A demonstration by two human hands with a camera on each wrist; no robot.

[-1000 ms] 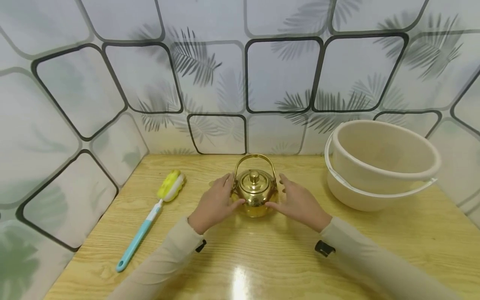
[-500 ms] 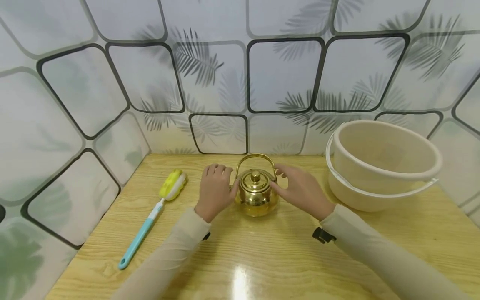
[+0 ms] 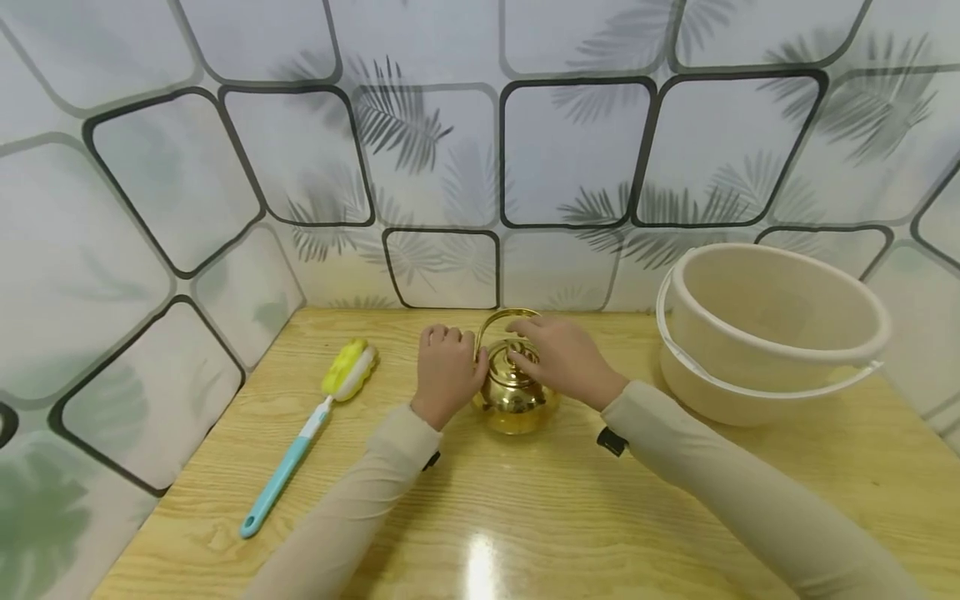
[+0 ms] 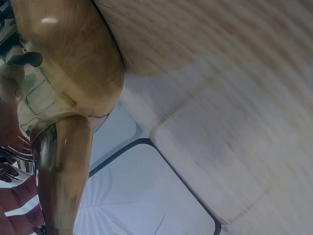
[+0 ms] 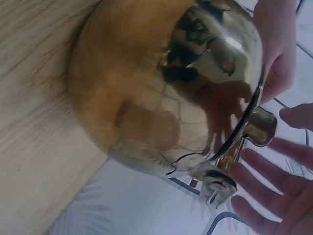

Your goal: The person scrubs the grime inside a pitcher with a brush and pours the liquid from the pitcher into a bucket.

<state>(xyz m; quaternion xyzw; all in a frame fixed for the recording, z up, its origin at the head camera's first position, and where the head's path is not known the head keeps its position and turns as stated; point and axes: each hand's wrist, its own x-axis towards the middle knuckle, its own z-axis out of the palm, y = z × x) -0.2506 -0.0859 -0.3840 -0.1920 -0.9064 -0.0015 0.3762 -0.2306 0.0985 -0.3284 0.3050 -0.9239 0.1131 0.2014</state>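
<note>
A small shiny golden kettle [image 3: 516, 412] with a tall hoop handle [image 3: 491, 321] stands upright on the wooden table. My left hand [image 3: 447, 375] grips its left side by the spout, thumb against the body near the handle's foot. The spout [image 4: 63, 171] shows in the left wrist view, with fingertips behind it. Over the lid hovers my right hand [image 3: 566, 358], fingers spread and relaxed. In the right wrist view its thumb and fingers surround the lid knob [image 5: 261, 127] with a small gap.
A scrub brush [image 3: 281, 479] with a blue handle and a yellow-and-white head lies to the left. At the right stands a large beige bucket [image 3: 735, 396] with a white handle. Patterned wall covering [image 3: 442, 267] rises behind the wooden table [image 3: 450, 533].
My left hand has drawn back from the kettle's body, then come in around its spout side. The right hand has moved from the kettle's right side to above its lid. The kettle stays put.
</note>
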